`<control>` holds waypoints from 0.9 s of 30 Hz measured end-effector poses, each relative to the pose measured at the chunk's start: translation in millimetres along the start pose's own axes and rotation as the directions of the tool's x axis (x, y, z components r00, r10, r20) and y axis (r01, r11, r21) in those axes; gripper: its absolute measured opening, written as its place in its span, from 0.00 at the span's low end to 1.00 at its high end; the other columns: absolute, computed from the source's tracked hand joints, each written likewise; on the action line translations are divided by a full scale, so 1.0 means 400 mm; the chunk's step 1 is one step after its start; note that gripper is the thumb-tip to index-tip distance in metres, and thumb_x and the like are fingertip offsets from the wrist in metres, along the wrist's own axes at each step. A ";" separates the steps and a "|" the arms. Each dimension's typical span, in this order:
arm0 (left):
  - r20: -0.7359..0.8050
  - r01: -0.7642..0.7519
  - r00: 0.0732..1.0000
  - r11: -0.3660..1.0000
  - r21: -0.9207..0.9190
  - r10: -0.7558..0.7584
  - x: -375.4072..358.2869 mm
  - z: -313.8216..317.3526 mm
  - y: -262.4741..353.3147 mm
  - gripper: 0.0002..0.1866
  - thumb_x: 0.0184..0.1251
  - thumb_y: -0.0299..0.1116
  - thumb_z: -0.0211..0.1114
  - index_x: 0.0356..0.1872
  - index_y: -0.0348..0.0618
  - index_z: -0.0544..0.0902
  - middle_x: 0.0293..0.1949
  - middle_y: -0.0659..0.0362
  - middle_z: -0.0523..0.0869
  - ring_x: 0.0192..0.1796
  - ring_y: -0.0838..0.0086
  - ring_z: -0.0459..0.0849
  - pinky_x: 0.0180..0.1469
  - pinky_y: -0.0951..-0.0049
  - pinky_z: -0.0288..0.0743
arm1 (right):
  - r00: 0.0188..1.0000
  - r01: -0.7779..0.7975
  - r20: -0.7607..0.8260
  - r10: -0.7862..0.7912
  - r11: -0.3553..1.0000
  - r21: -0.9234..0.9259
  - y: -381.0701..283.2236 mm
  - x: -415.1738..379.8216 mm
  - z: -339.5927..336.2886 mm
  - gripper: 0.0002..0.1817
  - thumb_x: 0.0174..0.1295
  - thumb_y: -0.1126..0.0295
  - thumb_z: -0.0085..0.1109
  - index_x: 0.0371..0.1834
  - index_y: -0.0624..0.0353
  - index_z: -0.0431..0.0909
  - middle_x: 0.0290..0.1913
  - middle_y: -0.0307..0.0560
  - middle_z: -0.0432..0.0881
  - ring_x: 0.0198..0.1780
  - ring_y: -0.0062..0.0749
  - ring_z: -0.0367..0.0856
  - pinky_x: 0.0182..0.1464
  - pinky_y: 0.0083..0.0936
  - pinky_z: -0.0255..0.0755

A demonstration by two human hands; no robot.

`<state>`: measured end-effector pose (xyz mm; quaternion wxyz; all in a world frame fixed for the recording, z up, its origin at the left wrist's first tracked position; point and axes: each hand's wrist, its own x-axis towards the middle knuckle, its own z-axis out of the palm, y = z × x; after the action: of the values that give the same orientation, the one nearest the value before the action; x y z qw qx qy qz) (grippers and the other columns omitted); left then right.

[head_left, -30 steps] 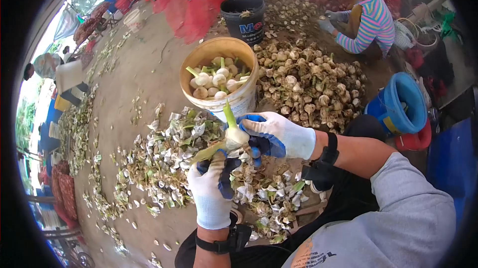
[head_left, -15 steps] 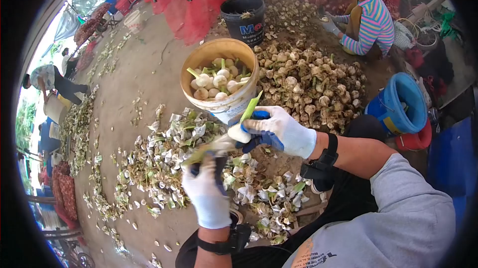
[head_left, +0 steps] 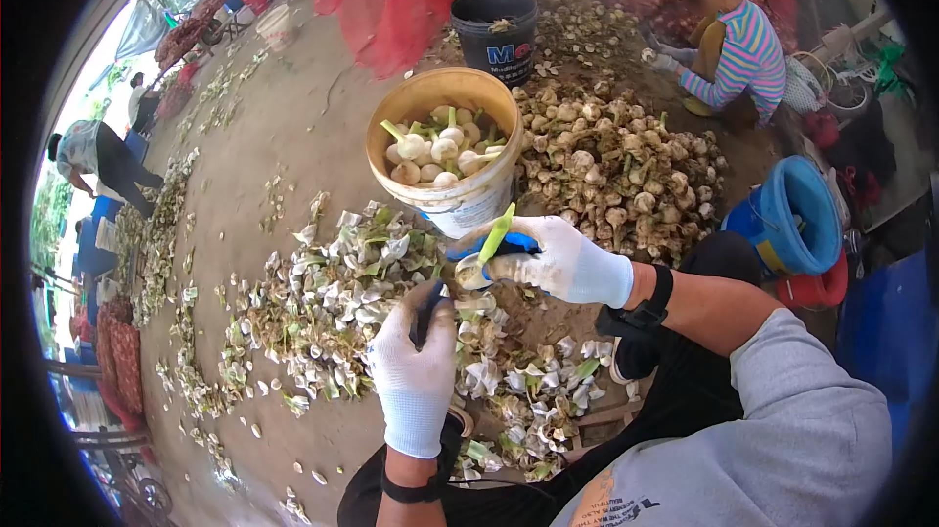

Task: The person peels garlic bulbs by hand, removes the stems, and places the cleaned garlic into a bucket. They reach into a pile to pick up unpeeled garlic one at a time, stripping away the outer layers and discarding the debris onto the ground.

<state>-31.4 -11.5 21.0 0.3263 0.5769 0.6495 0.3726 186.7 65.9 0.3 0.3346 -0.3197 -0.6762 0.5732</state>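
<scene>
My right hand, in a white glove with blue on the fingers, is wrapped round a garlic bulb whose green stem points up. Just below and to its left is my left hand, also gloved, thumb and fingers pinched together near the bulb; a small pale bit shows at the fingertips, too small to name. Beyond the hands stands a tan bucket holding pale garlic bulbs with short stems. Peeled skins and leaves lie heaped on the ground below and left of the hands.
A brown pile of unpeeled garlic lies right of the bucket, with a black bucket behind. At the right stands a blue bucket. A crouching person in a striped top works at the back right; others are at far left.
My left hand has drawn slightly down and away from the bulb, and the leafy strip between the hands is gone from it. In my right hand the stem now leans less.
</scene>
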 end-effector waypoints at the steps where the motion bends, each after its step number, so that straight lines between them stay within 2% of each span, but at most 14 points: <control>1: 0.004 0.012 1.000 0.997 -0.075 -0.012 -0.005 0.001 0.010 0.16 0.73 0.28 0.68 0.58 0.33 0.86 0.45 0.50 0.91 0.47 0.67 0.89 0.56 0.67 0.81 | 1.000 0.006 -0.006 -0.006 1.000 0.012 -0.008 0.000 0.008 0.23 0.75 0.68 0.65 0.71 0.60 0.78 0.62 0.43 0.88 0.62 0.22 0.81 0.70 0.28 0.73; 3: 0.024 0.024 1.000 0.988 -0.155 -0.021 -0.013 0.007 0.028 0.19 0.74 0.36 0.74 0.56 0.32 0.86 0.42 0.55 0.92 0.43 0.77 0.86 0.52 0.73 0.81 | 1.000 0.003 0.012 -0.003 1.000 0.015 -0.009 0.002 0.016 0.27 0.74 0.66 0.67 0.73 0.60 0.75 0.62 0.45 0.88 0.63 0.23 0.82 0.70 0.30 0.73; 4: 0.021 0.026 1.000 0.988 -0.155 -0.023 -0.014 0.009 0.024 0.19 0.74 0.36 0.74 0.56 0.32 0.86 0.42 0.55 0.92 0.43 0.77 0.86 0.52 0.73 0.81 | 1.000 0.002 0.015 -0.003 1.000 0.016 -0.007 0.004 0.022 0.27 0.74 0.66 0.67 0.73 0.60 0.75 0.62 0.45 0.88 0.63 0.23 0.82 0.70 0.30 0.73; 6: -0.026 -0.014 1.000 0.989 -0.148 0.010 -0.015 0.014 0.013 0.14 0.73 0.30 0.74 0.54 0.33 0.88 0.39 0.60 0.92 0.39 0.82 0.85 0.45 0.77 0.80 | 0.993 0.116 -0.010 -0.119 0.985 -0.128 -0.001 0.006 0.038 0.23 0.71 0.73 0.68 0.68 0.58 0.78 0.57 0.47 0.88 0.57 0.27 0.85 0.65 0.29 0.75; 7: -0.019 0.024 0.999 0.987 -0.159 -0.027 -0.016 0.011 0.016 0.12 0.73 0.28 0.73 0.53 0.32 0.89 0.38 0.59 0.92 0.38 0.82 0.85 0.44 0.78 0.81 | 0.986 0.165 0.011 -0.166 0.972 -0.165 0.017 0.014 0.043 0.23 0.70 0.74 0.68 0.68 0.58 0.79 0.59 0.48 0.87 0.59 0.28 0.85 0.64 0.29 0.76; 10: -0.009 0.125 0.991 0.952 -0.280 -0.133 -0.019 0.009 0.013 0.11 0.73 0.26 0.73 0.52 0.31 0.89 0.37 0.59 0.92 0.38 0.83 0.86 0.43 0.79 0.81 | 0.989 0.147 0.017 -0.146 0.981 -0.128 0.012 0.006 0.048 0.23 0.68 0.77 0.67 0.67 0.59 0.79 0.59 0.48 0.86 0.60 0.27 0.84 0.64 0.29 0.76; 13: -0.055 0.033 0.998 0.985 -0.168 -0.043 -0.020 0.007 -0.001 0.10 0.74 0.25 0.72 0.51 0.31 0.90 0.37 0.59 0.92 0.39 0.83 0.86 0.44 0.79 0.82 | 0.982 0.187 0.001 -0.189 0.972 -0.140 0.017 0.009 0.056 0.21 0.67 0.78 0.67 0.64 0.59 0.80 0.59 0.48 0.86 0.59 0.28 0.84 0.64 0.30 0.76; 14: -0.055 0.034 0.998 0.985 -0.170 -0.044 -0.021 0.009 -0.001 0.10 0.74 0.25 0.72 0.51 0.31 0.90 0.37 0.59 0.92 0.39 0.83 0.86 0.44 0.79 0.82 | 0.982 0.186 0.002 -0.187 0.972 -0.141 0.019 0.009 0.056 0.21 0.67 0.78 0.67 0.64 0.59 0.80 0.59 0.48 0.86 0.59 0.28 0.84 0.64 0.30 0.76; 16: -0.071 0.041 0.996 0.973 -0.228 -0.059 -0.023 0.011 0.001 0.10 0.73 0.26 0.72 0.50 0.32 0.89 0.36 0.58 0.91 0.38 0.83 0.84 0.42 0.79 0.80 | 0.983 0.182 0.012 -0.182 0.983 -0.012 0.021 0.009 0.057 0.19 0.67 0.81 0.66 0.61 0.60 0.80 0.59 0.47 0.86 0.59 0.30 0.84 0.65 0.31 0.76; 20: -0.094 0.045 0.993 0.962 -0.271 -0.073 -0.026 0.017 0.006 0.09 0.73 0.25 0.71 0.49 0.32 0.88 0.36 0.59 0.90 0.37 0.83 0.83 0.42 0.78 0.80 | 0.983 0.181 0.007 -0.181 0.984 -0.005 0.022 0.007 0.054 0.18 0.66 0.83 0.65 0.58 0.61 0.80 0.59 0.47 0.86 0.60 0.31 0.83 0.66 0.31 0.76; 23: -0.096 0.026 0.995 0.987 -0.160 -0.042 -0.023 0.020 -0.005 0.08 0.74 0.24 0.70 0.50 0.32 0.87 0.36 0.60 0.89 0.37 0.83 0.83 0.41 0.80 0.79 | 0.969 0.246 0.014 -0.246 0.968 -0.055 0.025 0.006 0.057 0.17 0.66 0.83 0.64 0.58 0.62 0.80 0.60 0.46 0.86 0.60 0.31 0.83 0.67 0.31 0.75; 25: -0.099 0.072 0.990 0.966 -0.248 -0.099 -0.021 0.025 -0.002 0.08 0.76 0.25 0.69 0.50 0.32 0.86 0.35 0.60 0.88 0.39 0.82 0.85 0.41 0.78 0.82 | 0.982 0.187 -0.018 -0.186 0.974 0.131 0.030 0.008 0.065 0.16 0.67 0.82 0.65 0.57 0.61 0.80 0.60 0.45 0.86 0.60 0.29 0.83 0.67 0.31 0.75; 26: -0.100 0.071 0.990 0.966 -0.248 -0.099 -0.019 0.024 0.001 0.08 0.76 0.25 0.69 0.50 0.32 0.86 0.35 0.60 0.88 0.39 0.82 0.85 0.41 0.78 0.82 | 0.982 0.188 -0.017 -0.188 0.973 0.131 0.025 0.009 0.063 0.16 0.67 0.82 0.65 0.57 0.61 0.80 0.60 0.45 0.86 0.60 0.29 0.83 0.67 0.31 0.75; 27: -0.064 0.113 0.987 0.923 -0.369 -0.146 -0.015 0.021 0.006 0.08 0.75 0.25 0.70 0.50 0.31 0.86 0.36 0.60 0.89 0.39 0.81 0.85 0.42 0.77 0.83 | 0.985 0.175 -0.012 -0.175 0.980 0.098 0.014 0.009 0.058 0.16 0.68 0.81 0.65 0.58 0.61 0.80 0.60 0.45 0.86 0.60 0.28 0.82 0.66 0.30 0.76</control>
<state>-22.4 -16.4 18.8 0.4219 0.4448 0.6200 0.4896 166.0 56.8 -7.7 0.4004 -0.2430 -0.6718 0.5739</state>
